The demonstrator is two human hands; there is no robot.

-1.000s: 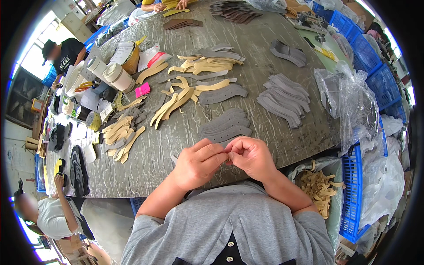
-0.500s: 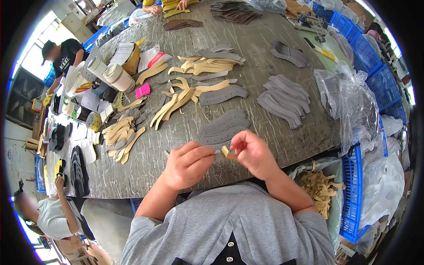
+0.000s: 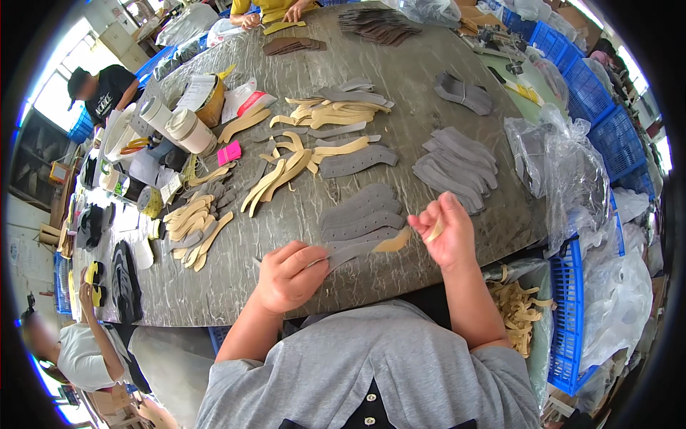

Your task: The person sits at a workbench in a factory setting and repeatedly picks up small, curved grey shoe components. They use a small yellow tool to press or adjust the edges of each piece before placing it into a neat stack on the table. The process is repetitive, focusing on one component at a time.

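My left hand (image 3: 293, 275) is closed, pinching one end of a curved grey strip (image 3: 354, 249) near the table's front edge. Its far end shows a tan face (image 3: 394, 242) and rises toward my right hand. My right hand (image 3: 450, 232) is raised just right of that end, apart from it, fingers curled round a small tan scrap (image 3: 436, 229). Just beyond the strip lies a fanned stack of grey curved pieces (image 3: 362, 209) with small holes. Farther right rests another stack of plain grey curved pieces (image 3: 457, 168).
Tan and grey strips (image 3: 336, 113) lie in piles across the table (image 3: 257, 293). White cups (image 3: 189, 129) and a tub (image 3: 211, 104) crowd the left. A blue crate (image 3: 566, 307) and a bag of tan scraps (image 3: 516, 311) stand at right. Co-workers sit left and across.
My right hand has moved right and up, away from my left, with a tan scrap in its fingers. My left hand has shifted slightly down; the grey strip now shows stretched out between them.
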